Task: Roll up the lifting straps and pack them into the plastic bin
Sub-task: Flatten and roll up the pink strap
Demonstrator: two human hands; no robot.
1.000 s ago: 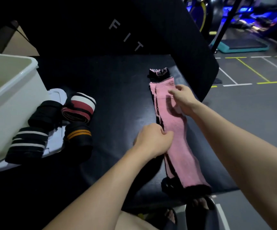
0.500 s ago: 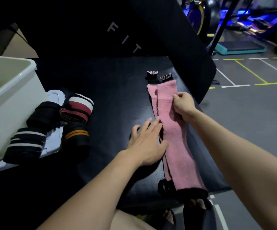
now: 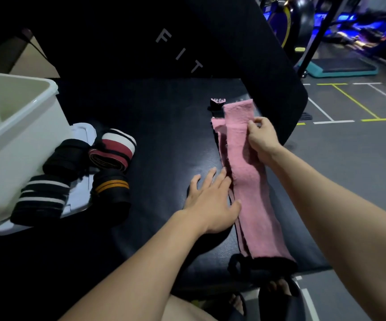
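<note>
A pair of long pink lifting straps (image 3: pixel 251 188) with black ends lies lengthwise on the black padded bench (image 3: pixel 155 126). My right hand (image 3: pixel 262 137) pinches the upper strap near its far end, and that end is lifted off the lower strap. My left hand (image 3: pixel 210 202) rests flat, fingers straight, on the bench against the straps' left edge. The white plastic bin (image 3: pixel 13 140) stands at the left. Several rolled straps (image 3: pixel 71 179) lie on the bin's white lid (image 3: pixel 81 135) beside it.
The bench's upright black back pad (image 3: pixel 210 42) rises behind the straps. The bench's right edge drops to a grey gym floor (image 3: pixel 349 158) with painted lines. Gym machines (image 3: pixel 349 31) stand far right. My feet in black sandals (image 3: pixel 277 295) show below the bench.
My left hand went from a fist on the straps to a flat hand beside them. My right hand gripped the upper strap and raised its far end.
</note>
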